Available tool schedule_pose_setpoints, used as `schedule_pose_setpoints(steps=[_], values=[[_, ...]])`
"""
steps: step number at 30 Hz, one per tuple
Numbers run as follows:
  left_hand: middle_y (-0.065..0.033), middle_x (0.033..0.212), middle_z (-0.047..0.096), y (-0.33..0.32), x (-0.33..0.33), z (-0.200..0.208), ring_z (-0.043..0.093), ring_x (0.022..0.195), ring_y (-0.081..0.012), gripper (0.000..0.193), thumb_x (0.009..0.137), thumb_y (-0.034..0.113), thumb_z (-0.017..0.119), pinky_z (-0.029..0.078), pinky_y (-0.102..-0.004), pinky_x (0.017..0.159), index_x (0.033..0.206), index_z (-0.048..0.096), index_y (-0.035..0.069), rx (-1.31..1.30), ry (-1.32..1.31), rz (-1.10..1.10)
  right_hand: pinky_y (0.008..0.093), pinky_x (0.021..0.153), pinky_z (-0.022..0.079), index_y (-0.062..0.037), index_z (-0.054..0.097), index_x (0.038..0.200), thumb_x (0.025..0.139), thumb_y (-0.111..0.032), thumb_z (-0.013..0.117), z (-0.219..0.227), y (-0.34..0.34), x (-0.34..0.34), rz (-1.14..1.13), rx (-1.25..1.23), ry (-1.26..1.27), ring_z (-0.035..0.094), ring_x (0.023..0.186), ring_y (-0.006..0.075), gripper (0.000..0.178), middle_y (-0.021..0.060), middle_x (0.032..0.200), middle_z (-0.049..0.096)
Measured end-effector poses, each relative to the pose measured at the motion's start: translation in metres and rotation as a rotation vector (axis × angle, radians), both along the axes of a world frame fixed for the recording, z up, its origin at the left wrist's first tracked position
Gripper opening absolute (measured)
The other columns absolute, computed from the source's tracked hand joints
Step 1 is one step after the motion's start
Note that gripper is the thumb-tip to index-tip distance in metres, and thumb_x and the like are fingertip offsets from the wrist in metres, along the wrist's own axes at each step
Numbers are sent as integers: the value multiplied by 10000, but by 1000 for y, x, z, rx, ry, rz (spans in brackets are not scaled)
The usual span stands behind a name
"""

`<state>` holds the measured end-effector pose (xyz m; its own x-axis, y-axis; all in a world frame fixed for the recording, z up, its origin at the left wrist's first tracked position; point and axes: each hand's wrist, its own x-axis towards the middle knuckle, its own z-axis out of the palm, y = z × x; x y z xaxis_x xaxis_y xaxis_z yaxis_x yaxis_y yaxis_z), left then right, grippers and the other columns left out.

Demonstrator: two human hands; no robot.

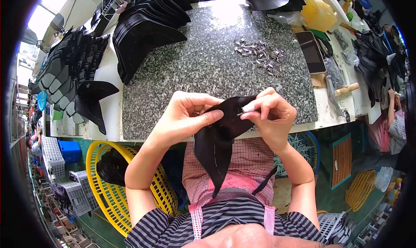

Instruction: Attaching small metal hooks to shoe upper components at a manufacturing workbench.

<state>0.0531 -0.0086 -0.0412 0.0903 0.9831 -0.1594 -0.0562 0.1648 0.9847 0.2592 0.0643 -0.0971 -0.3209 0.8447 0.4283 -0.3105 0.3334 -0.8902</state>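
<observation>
A curved black piece that looks like leather, perhaps a shoe upper (pixel 214 146), hangs over the near edge of the stone slab, with a pointed end downward. My left hand (pixel 184 113) pinches its upper left part between thumb and fingers. My right hand (pixel 275 115) is closed at its upper right part, thumb and forefinger pressed close together. A tiny shiny metal piece (pixel 239 114) shows at those right fingertips, against the black surface. On the slab beyond my right hand lie several small silver metal fittings (pixel 264 55) in a loose heap.
Stacked black cut pieces (pixel 145 37) stand on the speckled slab (pixel 203 57) at the far left. One more black piece (pixel 93 100) lies left of it. A tablet (pixel 311 53) and a hammer (pixel 333 96) are at the right. A yellow basket (pixel 102 183) stands below left.
</observation>
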Motion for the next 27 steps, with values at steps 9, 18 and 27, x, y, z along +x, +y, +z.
schedule_pose_setpoints(steps=[9, 18, 27], values=[[37, 904, 626, -6, 2, 0, 560, 841, -16, 203, 944, 31, 642, 471, -198, 720, 1132, 673, -39, 23, -4, -78, 267, 699, 499, -85, 542, 660, 674, 24, 859, 4, -2, 3, -6, 103, -108, 626, 768, 141, 335, 59, 780, 717], [-59, 902, 651, -12, 8, 9, 606, 826, -81, 213, 916, -16, 618, 495, -246, 730, 1125, 660, -20, 169, 323, -74, 313, 833, 530, -48, 502, 1033, 741, 25, 820, 2, -1, -1, -21, 192, -101, 674, 892, 173, 438, 105, 987, 664], [-97, 899, 705, -6, 10, 10, 676, 824, -161, 189, 811, -31, 713, 526, -261, 742, 997, 713, 3, 458, 657, -42, 314, 729, 564, -58, 432, 959, 760, 75, 789, -8, -8, 0, 7, 223, -34, 708, 856, 189, 429, 113, 877, 699]])
